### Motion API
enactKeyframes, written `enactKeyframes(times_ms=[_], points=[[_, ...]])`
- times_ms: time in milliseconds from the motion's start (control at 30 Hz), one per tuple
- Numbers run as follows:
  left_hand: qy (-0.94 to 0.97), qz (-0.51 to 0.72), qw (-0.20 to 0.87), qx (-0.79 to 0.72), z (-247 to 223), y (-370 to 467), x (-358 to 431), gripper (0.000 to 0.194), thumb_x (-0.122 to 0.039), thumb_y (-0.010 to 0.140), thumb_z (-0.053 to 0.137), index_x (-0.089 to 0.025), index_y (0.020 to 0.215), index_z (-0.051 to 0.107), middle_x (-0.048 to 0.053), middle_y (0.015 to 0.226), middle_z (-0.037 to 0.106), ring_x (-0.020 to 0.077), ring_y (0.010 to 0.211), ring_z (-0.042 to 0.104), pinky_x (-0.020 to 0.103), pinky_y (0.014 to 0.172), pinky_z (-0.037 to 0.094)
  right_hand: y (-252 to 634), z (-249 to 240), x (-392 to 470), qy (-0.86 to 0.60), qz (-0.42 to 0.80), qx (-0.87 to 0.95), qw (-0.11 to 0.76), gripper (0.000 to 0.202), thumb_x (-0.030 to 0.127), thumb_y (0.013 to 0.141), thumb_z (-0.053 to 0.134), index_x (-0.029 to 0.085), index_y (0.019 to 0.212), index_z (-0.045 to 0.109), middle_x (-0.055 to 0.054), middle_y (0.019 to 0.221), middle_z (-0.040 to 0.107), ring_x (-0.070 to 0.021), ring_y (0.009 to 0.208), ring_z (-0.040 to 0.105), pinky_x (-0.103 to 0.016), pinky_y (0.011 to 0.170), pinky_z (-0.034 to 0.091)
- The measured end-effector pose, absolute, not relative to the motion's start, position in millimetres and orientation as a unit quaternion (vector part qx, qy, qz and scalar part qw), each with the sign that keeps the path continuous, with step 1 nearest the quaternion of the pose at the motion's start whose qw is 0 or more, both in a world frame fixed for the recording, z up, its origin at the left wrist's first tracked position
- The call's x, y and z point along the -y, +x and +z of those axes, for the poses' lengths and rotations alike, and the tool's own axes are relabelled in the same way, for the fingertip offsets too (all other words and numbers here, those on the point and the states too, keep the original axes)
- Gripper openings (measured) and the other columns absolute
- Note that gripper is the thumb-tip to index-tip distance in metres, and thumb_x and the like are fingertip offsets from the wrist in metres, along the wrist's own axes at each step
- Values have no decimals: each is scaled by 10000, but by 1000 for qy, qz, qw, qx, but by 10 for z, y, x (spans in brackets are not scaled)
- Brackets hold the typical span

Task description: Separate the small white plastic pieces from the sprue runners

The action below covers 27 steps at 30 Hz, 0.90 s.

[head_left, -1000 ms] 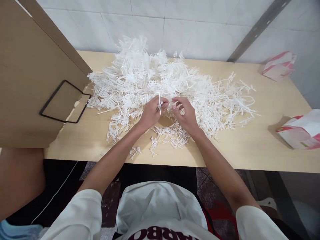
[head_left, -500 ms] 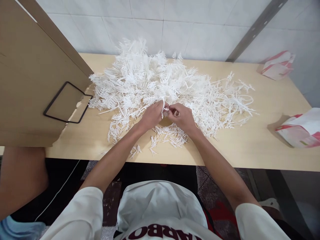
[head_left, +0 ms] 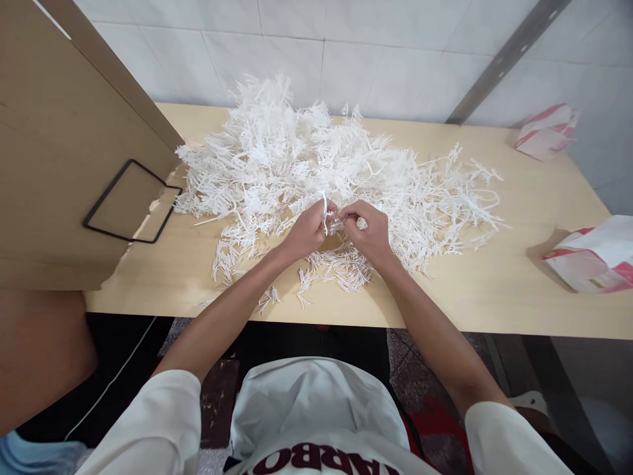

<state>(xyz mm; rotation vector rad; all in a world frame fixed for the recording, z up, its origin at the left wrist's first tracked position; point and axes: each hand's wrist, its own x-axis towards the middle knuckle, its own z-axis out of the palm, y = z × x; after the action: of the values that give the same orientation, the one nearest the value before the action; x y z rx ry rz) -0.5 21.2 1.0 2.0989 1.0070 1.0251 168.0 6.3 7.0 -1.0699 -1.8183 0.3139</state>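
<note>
A large heap of white branched plastic pieces [head_left: 316,152] lies across the table against the tiled wall. In front of its middle, my left hand [head_left: 313,227] is closed on a white branched piece [head_left: 325,214], part of which curves up above the fingers. Just to the right, my right hand [head_left: 366,227] has thumb and forefinger pinched at the same piece; whatever sits between these fingertips is too small to make out. Small loose white sprigs [head_left: 346,270] are scattered on the table below both hands.
The light wooden table [head_left: 494,290] runs the full width. A cardboard sheet [head_left: 54,165] stands at the left, with a black wire frame [head_left: 119,231] beside it. Two red and white paper packets [head_left: 546,132] are at the right. Another person's arm [head_left: 44,356] shows at lower left.
My right hand has moved slightly away to the right from my left hand, widening the gap between them. The left hand stays nearly in place, still closed on the piece.
</note>
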Motion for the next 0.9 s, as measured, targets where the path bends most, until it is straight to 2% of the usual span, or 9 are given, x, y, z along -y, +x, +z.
enactKeyframes(times_ms=[100,200,267,400,667,800,900], points=[[760,420,299,-396,-7,-13,-253,134,-294,951,384,-217,920,489,35,854,619,147,778,562,305,736,455,1667,49,-79,-435,149,768,445,124,245,839,568,236,918,663,-23,905,699,-160,785,622,-308,702,500],[771,405,268,-412,-23,-39,-276,108,-235,926,407,-213,948,510,49,906,639,160,816,580,318,760,462,1657,6,-108,-445,156,774,423,158,327,876,580,226,968,660,-37,943,700,-154,798,625,-297,705,502],[793,374,241,-416,-27,-51,-267,133,-175,889,411,-208,973,509,62,941,647,176,840,590,330,759,460,1653,-11,-123,-441,146,782,415,128,292,868,570,213,922,653,-39,896,693,-156,791,620,-292,690,491],[829,318,191,-418,-16,-35,-213,195,-87,818,407,-200,960,479,83,961,642,200,851,587,333,727,436,1640,8,-116,-464,132,777,404,39,210,772,565,212,737,581,-9,739,629,-143,663,556,-289,620,433],[843,292,216,-397,-37,28,-162,263,-43,703,443,-212,906,434,59,881,618,198,781,557,306,658,395,1606,29,-50,-466,145,746,453,162,161,663,526,220,582,399,34,588,495,-115,565,460,-282,578,374],[834,325,238,-377,-40,23,-164,224,-64,751,417,-212,917,440,42,865,612,175,758,548,291,658,402,1608,25,-29,-459,135,731,487,248,140,664,525,218,549,319,54,540,409,-95,531,398,-269,554,341],[808,373,263,-373,-17,9,-191,121,-132,858,404,-212,934,453,25,838,604,151,727,541,286,672,414,1632,54,-44,-475,154,709,499,202,148,708,567,217,599,413,61,570,454,-92,547,425,-257,566,380]])
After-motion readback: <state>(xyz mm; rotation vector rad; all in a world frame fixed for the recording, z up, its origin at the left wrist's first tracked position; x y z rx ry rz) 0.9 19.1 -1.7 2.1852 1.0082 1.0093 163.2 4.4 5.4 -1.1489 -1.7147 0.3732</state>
